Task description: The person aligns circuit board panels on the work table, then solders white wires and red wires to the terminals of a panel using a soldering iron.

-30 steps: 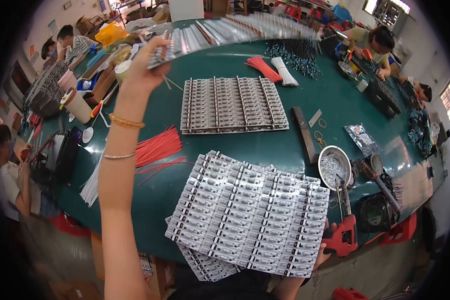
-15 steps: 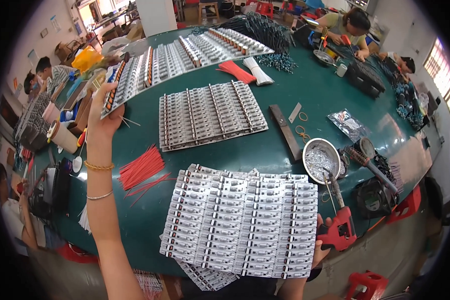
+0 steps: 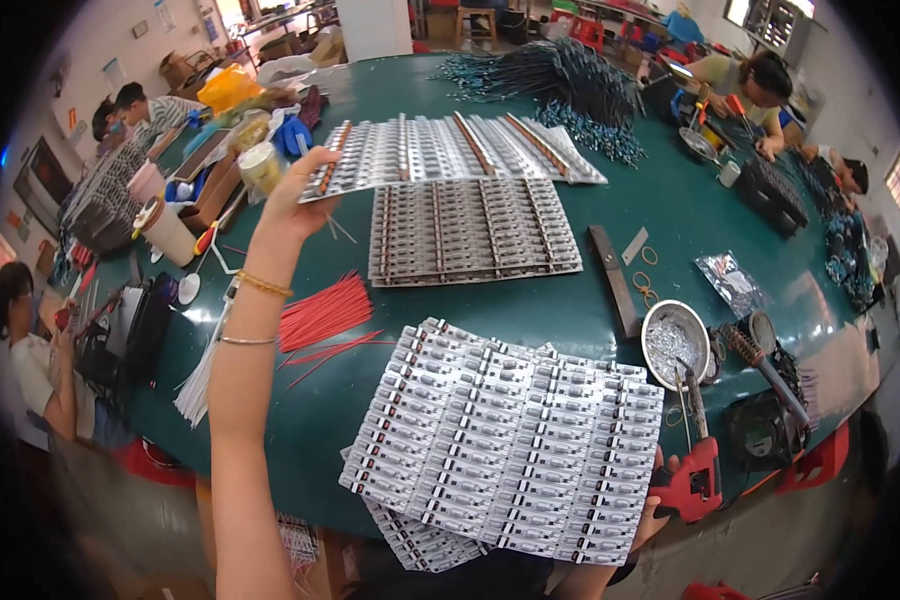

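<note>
Here your left hand [image 3: 295, 200] is raised in the upper left of the frame, fingers closed on the left end of a long silver panel [image 3: 450, 152] of small parts, which stretches rightward across the upper middle of the picture, lifted above the green table [image 3: 590, 300]. Just below that panel in the frame, a second silver tray [image 3: 470, 232] lies flat on the table. Your right hand [image 3: 655, 500] shows only as a few fingers at the lower right, curled under the right edge of the big stack of white component sheets [image 3: 510, 440] that fills the lower centre; how firmly those fingers grip, you cannot tell. A bundle of red wires [image 3: 325, 312] lies on the table left of centre, between your left forearm and the stack. To the right of the stack sits a round metal bowl [image 3: 675, 342] of small bits, and below it a red tool [image 3: 698, 482], close beside your right fingers. Other people work at the table's far edges.
</note>
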Tool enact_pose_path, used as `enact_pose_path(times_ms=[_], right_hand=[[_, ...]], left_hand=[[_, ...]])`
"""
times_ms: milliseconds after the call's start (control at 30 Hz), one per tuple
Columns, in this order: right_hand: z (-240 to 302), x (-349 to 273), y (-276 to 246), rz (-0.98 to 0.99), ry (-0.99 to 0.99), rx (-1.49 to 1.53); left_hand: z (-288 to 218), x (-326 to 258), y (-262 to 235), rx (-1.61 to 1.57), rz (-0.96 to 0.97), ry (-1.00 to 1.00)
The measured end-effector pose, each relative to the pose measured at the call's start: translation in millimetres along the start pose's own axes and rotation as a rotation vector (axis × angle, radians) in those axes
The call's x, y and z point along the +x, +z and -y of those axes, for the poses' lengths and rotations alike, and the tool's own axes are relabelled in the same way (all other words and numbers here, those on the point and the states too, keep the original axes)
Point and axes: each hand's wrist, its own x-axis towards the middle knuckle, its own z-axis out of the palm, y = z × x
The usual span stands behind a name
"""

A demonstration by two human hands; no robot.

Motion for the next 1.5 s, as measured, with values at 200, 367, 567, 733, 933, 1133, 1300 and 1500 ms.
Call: enact_pose_path(times_ms=[200, 367, 567, 733, 933, 1133, 1300, 1500], right_hand=[[-4.9, 0.5, -0.2, 0.048, -0.020, 0.051], [-8.0, 1.5, -6.2, 0.027, -0.025, 0.048], [0.9, -0.5, 5.8, -0.018, -0.009, -0.001], [4.7, 0.2, 14.2, -0.022, -0.016, 0.013], [4.4, 0.8, 8.8, -0.006, -0.008, -0.008], [2.0, 1.0, 6.3, -0.001, -0.010, 0.005], [3.9, 1.0, 7.0, -0.011, -0.011, 0.022], [6.0, 0.9, 2.1, 0.017, 0.021, -0.028]], left_hand=[[21.3, 19.5, -29.2, 0.062, 0.142, -0.111], [49.9, 29.7, -33.4, 0.208, 0.174, -0.073], [50.0, 18.8, -24.9, 0.319, 0.154, -0.086], [42.4, 30.6, -29.2, 0.992, -0.025, -0.168], [63.7, 45.7, -49.1, 1.319, -0.081, -0.102], [58.1, 48.8, -46.1, 1.288, -0.147, -0.109], [57.6, 53.5, -43.3, 1.432, -0.175, -0.116], [48.8, 45.0, -38.3, 0.581, -0.008, -0.347]])
